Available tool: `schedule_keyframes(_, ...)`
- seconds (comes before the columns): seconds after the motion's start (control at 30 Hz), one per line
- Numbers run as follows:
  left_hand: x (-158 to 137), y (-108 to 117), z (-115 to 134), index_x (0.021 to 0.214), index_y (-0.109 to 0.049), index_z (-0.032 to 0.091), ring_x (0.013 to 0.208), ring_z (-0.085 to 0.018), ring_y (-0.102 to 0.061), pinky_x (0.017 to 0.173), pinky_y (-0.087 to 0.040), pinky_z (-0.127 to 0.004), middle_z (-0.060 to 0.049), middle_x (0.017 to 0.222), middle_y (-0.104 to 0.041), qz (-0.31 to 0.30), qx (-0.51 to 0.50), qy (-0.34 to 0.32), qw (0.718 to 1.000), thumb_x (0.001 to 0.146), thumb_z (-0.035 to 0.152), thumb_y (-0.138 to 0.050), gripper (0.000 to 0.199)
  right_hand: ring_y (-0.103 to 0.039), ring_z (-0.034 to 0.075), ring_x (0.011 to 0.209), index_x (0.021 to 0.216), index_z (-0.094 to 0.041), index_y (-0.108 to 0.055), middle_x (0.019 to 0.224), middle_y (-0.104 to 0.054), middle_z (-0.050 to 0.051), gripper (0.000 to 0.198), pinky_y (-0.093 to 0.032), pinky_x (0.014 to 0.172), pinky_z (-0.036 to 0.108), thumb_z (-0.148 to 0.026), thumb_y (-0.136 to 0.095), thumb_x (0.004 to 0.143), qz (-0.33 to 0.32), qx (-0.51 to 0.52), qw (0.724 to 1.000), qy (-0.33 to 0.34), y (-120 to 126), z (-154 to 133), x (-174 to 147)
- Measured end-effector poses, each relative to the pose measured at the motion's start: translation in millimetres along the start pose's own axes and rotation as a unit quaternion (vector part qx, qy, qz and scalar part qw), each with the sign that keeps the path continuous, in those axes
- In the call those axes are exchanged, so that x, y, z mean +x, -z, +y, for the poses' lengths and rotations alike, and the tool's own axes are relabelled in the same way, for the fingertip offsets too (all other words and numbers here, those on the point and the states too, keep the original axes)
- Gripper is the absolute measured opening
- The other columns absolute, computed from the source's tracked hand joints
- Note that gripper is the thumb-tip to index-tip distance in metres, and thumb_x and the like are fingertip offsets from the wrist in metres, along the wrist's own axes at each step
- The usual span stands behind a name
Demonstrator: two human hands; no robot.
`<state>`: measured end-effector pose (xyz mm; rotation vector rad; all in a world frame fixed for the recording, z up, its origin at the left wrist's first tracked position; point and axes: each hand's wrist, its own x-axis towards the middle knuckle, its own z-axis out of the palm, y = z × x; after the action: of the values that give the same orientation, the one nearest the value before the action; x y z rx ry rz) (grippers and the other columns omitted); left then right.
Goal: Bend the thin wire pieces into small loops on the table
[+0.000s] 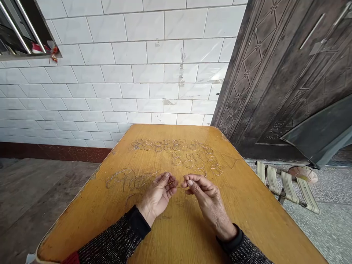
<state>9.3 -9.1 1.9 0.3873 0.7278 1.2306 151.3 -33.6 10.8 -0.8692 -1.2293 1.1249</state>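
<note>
My left hand is closed in a pinch over the middle of the table, thumb against the index finger. A thin wire curves out from it to the left. My right hand also pinches, thumb and forefinger together, with a fine wire barely visible at its fingertips. The two hands are a small gap apart. A loose heap of wire loops lies left of my left hand. Beyond the hands, wire rings are laid in a row, and more rings lie nearer at the right.
The wooden table reaches to a white tiled wall. A bent wire piece lies near its right edge. On the right stand a dark carved door and a striped folding stool. A barred window is upper left.
</note>
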Motion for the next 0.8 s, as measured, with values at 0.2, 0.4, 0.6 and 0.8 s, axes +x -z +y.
schedule_keyframes(0.2,-7.1,-3.7,4.9,0.069,-0.059,0.013,0.056,-0.008,-0.059,0.051,-0.045,-0.016,0.001,0.063,-0.061,-0.039,-0.013,0.03,0.999,0.068,0.016,-0.069,0.011,-0.056,0.012,0.061,0.084,-0.019,-0.068,0.063,-0.061,0.001,0.021,-0.047,0.057,0.024,-0.036,-0.06,0.074,-0.049,0.01,0.998,-0.045,6.4,-3.5,5.8)
schedule_keyframes(0.4,-9.9,-0.6,7.8,0.067,-0.059,0.013,0.053,-0.009,-0.059,0.045,-0.04,-0.016,0.002,0.058,-0.058,-0.141,0.06,0.084,0.985,0.063,0.022,-0.073,0.017,-0.054,0.012,0.053,0.083,-0.016,-0.066,0.057,-0.059,0.001,0.024,-0.042,0.051,0.023,-0.034,-0.052,0.077,-0.052,-0.122,0.991,-0.015,14.8,2.8,8.5)
schedule_keyframes(0.6,-2.6,11.2,12.3,0.063,-0.059,0.012,0.058,-0.015,-0.063,0.052,-0.043,-0.022,0.0,0.055,-0.059,-0.196,0.157,0.141,0.958,0.066,0.026,-0.069,0.018,-0.053,0.013,0.058,0.087,-0.019,-0.065,0.065,-0.06,0.002,0.026,-0.033,0.053,0.023,-0.016,-0.04,0.082,-0.1,-0.474,0.853,0.193,17.2,-2.2,0.0)
schedule_keyframes(0.8,2.4,16.5,17.1,0.06,-0.059,0.011,0.059,-0.017,-0.064,0.054,-0.042,-0.024,-0.002,0.054,-0.06,-0.219,0.257,0.136,0.931,0.066,0.03,-0.068,0.022,-0.047,0.012,0.053,0.074,-0.02,-0.061,0.06,-0.057,0.0,0.021,-0.021,0.048,0.025,-0.01,-0.043,0.078,-0.116,-0.613,0.728,0.285,14.4,-3.3,-3.6)
